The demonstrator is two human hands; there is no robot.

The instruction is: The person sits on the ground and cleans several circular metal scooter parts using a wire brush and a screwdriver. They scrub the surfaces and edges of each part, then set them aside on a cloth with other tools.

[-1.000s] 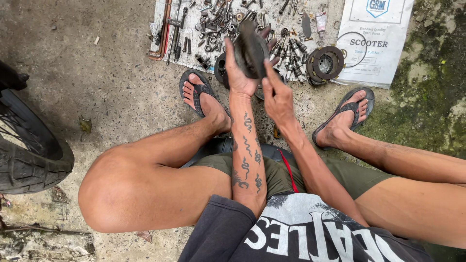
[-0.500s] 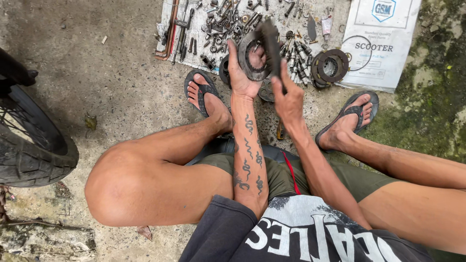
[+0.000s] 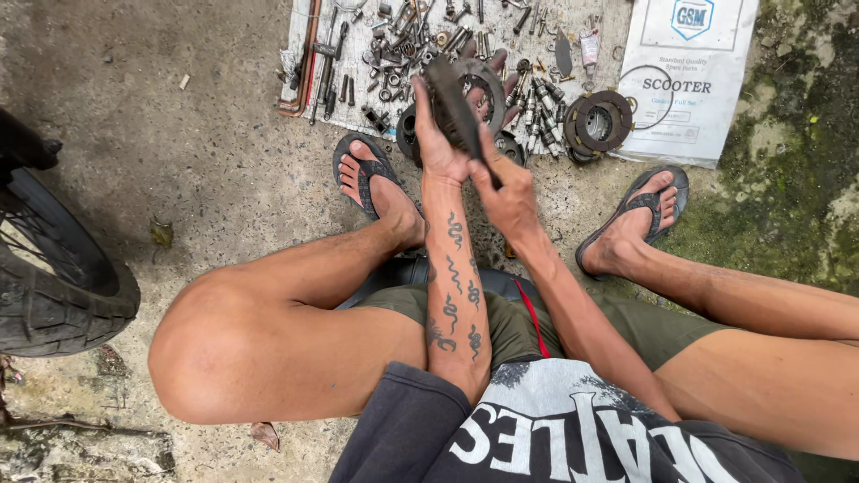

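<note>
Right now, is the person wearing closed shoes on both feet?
No: both feet, the left foot and the right foot, are in open dark flip-flops with bare toes showing on the concrete.

Place: an outdoor, ground-level repair spot for two-wheelers.
Floor: rough, stained grey concrete ground point(image 3: 206, 170) with green moss point(image 3: 787, 179).
Evidence: dirty white cloth point(image 3: 358, 54) strewn with greasy metal bolts and tools point(image 3: 403, 36); black rubber spoked tyre point(image 3: 54, 277).

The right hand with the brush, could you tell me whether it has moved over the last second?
Yes. The right hand has drawn back toward the body, away from the cloth of parts, while the left hand holds the round metal part.
</note>
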